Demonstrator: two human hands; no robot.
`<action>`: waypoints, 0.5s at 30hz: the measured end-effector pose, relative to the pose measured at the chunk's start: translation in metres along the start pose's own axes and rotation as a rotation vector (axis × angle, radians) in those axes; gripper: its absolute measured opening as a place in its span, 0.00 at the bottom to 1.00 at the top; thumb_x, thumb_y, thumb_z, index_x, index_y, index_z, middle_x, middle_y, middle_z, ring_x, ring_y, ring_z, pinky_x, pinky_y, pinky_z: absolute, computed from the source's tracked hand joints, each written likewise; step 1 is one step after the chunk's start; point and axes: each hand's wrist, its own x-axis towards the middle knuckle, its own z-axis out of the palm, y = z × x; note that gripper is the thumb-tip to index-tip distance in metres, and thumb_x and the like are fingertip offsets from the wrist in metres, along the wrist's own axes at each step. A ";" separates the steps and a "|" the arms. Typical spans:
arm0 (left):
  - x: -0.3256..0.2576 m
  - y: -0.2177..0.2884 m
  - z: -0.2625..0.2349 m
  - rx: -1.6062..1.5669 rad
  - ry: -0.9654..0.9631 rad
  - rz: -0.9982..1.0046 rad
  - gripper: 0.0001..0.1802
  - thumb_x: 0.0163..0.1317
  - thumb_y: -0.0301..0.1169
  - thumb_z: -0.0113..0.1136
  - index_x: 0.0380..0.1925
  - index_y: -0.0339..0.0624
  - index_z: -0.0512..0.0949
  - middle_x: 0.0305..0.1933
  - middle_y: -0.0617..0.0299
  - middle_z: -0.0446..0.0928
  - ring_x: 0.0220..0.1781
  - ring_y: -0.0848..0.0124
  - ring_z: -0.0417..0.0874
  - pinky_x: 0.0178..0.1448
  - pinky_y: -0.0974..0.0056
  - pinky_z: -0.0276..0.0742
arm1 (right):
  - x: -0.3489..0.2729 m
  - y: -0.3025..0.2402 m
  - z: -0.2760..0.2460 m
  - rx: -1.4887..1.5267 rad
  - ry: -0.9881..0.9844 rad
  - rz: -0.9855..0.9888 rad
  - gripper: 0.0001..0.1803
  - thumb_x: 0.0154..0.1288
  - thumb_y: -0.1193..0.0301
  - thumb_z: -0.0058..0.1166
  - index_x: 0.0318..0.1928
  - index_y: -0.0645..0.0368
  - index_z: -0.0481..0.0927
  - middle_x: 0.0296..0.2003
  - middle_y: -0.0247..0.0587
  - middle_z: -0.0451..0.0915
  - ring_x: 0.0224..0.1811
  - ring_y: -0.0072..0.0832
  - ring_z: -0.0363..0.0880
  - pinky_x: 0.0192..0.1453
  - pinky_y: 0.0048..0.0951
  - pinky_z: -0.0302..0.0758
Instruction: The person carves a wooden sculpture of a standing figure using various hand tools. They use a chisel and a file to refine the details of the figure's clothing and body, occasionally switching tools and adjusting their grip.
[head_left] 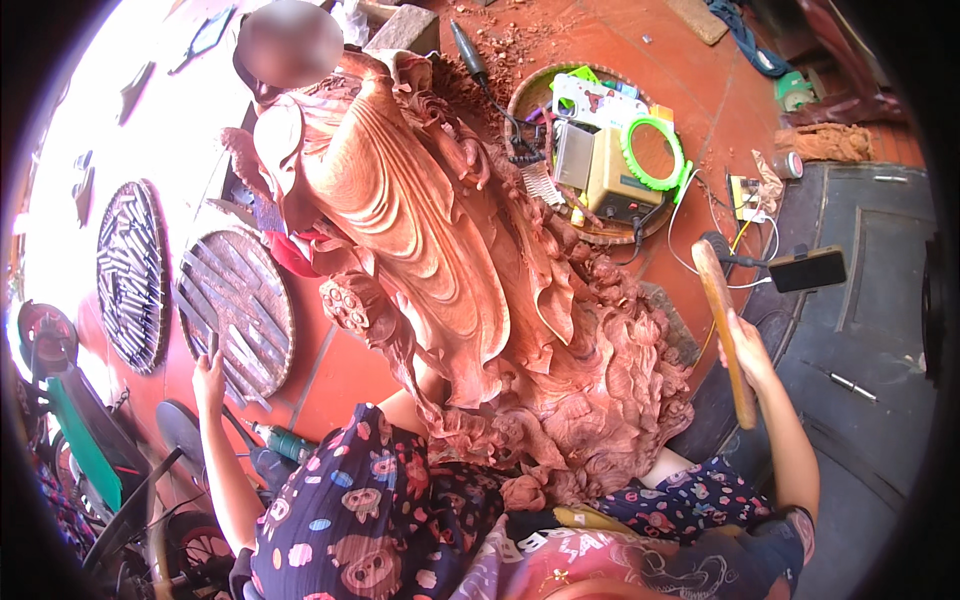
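Note:
A large carved wooden statue [400,210] lies slantwise before me, with flowing robe folds and a rough, knobbly base near my lap. At the right, my right hand [748,348] is closed around a long wooden mallet stick [724,335], raised apart from the carving. Out to the left, my left hand [209,382] is closed on a slim dark chisel [212,344], of which only a short end shows. That hand is at the near edge of a round woven tray [291,335] with several flat chisels in it.
Another round tray [103,268] full of metal tools stands farther left. Beyond the statue, a basket [514,100] holds a yellowish power box [618,175] and a green ring [683,160]. Cables run to a phone [808,269] at right. A green power tool [282,442] lies by my left leg.

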 end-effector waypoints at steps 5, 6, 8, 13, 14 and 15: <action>-0.016 0.025 -0.001 -0.054 0.029 0.093 0.23 0.72 0.49 0.58 0.44 0.36 0.81 0.22 0.61 0.73 0.24 0.72 0.75 0.30 0.62 0.70 | 0.047 0.035 0.021 -0.039 0.072 -0.135 0.28 0.78 0.44 0.47 0.50 0.60 0.75 0.28 0.34 0.77 0.27 0.21 0.79 0.33 0.25 0.78; -0.025 0.034 -0.011 -0.064 -0.006 0.058 0.23 0.71 0.48 0.58 0.46 0.36 0.81 0.26 0.53 0.78 0.29 0.63 0.81 0.39 0.56 0.75 | 0.052 0.037 0.022 -0.096 0.057 -0.121 0.28 0.77 0.45 0.50 0.52 0.61 0.74 0.32 0.34 0.78 0.31 0.22 0.80 0.38 0.26 0.79; -0.027 0.029 -0.012 -0.047 0.014 0.057 0.23 0.71 0.48 0.58 0.45 0.36 0.81 0.26 0.54 0.78 0.28 0.64 0.81 0.38 0.56 0.75 | 0.058 0.044 0.026 -0.154 0.086 -0.136 0.28 0.77 0.46 0.52 0.52 0.62 0.74 0.33 0.35 0.79 0.33 0.23 0.81 0.40 0.27 0.79; -0.037 0.026 -0.024 -0.031 0.021 0.044 0.24 0.70 0.49 0.59 0.45 0.35 0.81 0.26 0.54 0.78 0.28 0.65 0.81 0.37 0.57 0.75 | 0.076 0.072 0.029 -0.242 0.127 -0.137 0.25 0.76 0.49 0.54 0.54 0.60 0.76 0.34 0.34 0.78 0.34 0.21 0.78 0.40 0.27 0.78; -0.036 0.024 -0.025 -0.033 0.029 0.050 0.23 0.70 0.49 0.59 0.44 0.36 0.81 0.25 0.55 0.78 0.28 0.65 0.81 0.37 0.57 0.75 | 0.080 0.081 0.029 -0.258 0.139 -0.120 0.25 0.75 0.50 0.56 0.55 0.61 0.76 0.35 0.36 0.79 0.36 0.24 0.80 0.42 0.29 0.78; -0.036 0.024 -0.023 -0.036 0.037 0.057 0.23 0.70 0.49 0.59 0.44 0.36 0.81 0.25 0.55 0.78 0.27 0.65 0.80 0.37 0.57 0.75 | 0.082 0.085 0.028 -0.273 0.153 -0.104 0.26 0.75 0.50 0.57 0.55 0.61 0.76 0.36 0.39 0.80 0.37 0.27 0.81 0.43 0.31 0.79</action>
